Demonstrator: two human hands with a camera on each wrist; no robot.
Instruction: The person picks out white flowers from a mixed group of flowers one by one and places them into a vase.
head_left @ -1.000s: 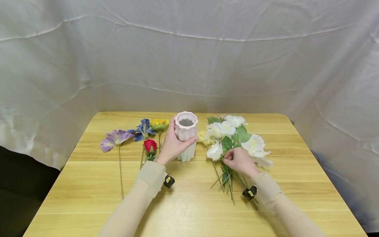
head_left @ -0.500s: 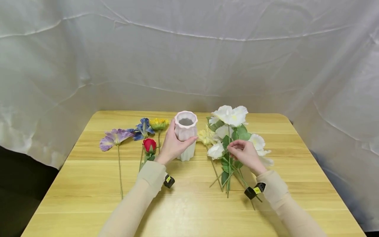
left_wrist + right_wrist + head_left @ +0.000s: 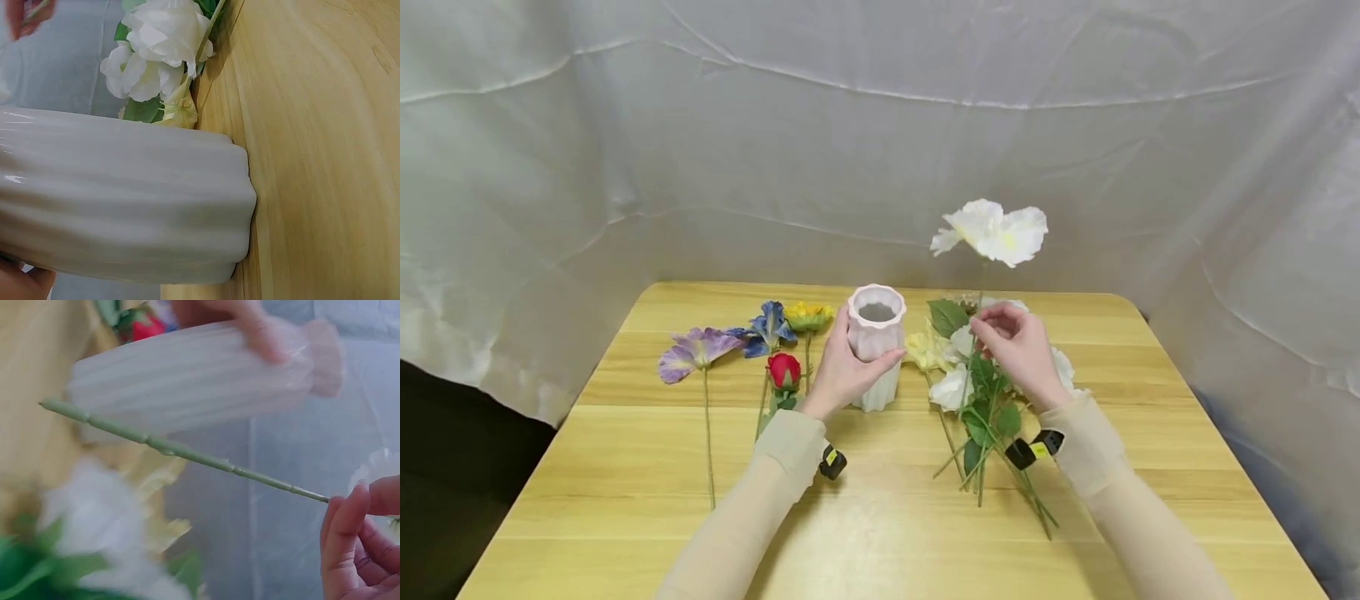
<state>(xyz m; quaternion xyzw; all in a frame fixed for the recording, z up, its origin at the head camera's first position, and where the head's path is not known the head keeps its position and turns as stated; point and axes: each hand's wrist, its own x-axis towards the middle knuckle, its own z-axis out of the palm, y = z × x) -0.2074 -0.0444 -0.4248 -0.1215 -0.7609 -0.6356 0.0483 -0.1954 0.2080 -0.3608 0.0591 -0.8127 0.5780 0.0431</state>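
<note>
My left hand (image 3: 846,371) grips the side of a white fluted vase (image 3: 880,367), its thumb across the front. The vase stands upright on the table, its scalloped mouth facing up and nothing showing inside. In the right wrist view my right hand (image 3: 359,540) pinches the thin green stem (image 3: 187,453) between thumb and fingertips. That stem carries a large white flower (image 3: 996,232), raised above the other blooms and to the right of the vase. Its lower end hangs free in front of the vase in that view.
Right of the vase lie more white flowers (image 3: 953,387), a pale yellow flower (image 3: 927,348) and crossed stems. To its left are a red rose (image 3: 784,369), a blue flower (image 3: 767,325), a yellow flower (image 3: 808,316) and a purple flower (image 3: 698,350). Grey cloth (image 3: 880,167) hangs behind the table.
My right hand has lifted the white flower up out of the pile on the right, stem and all. My left hand stays on the vase, which has not moved.
</note>
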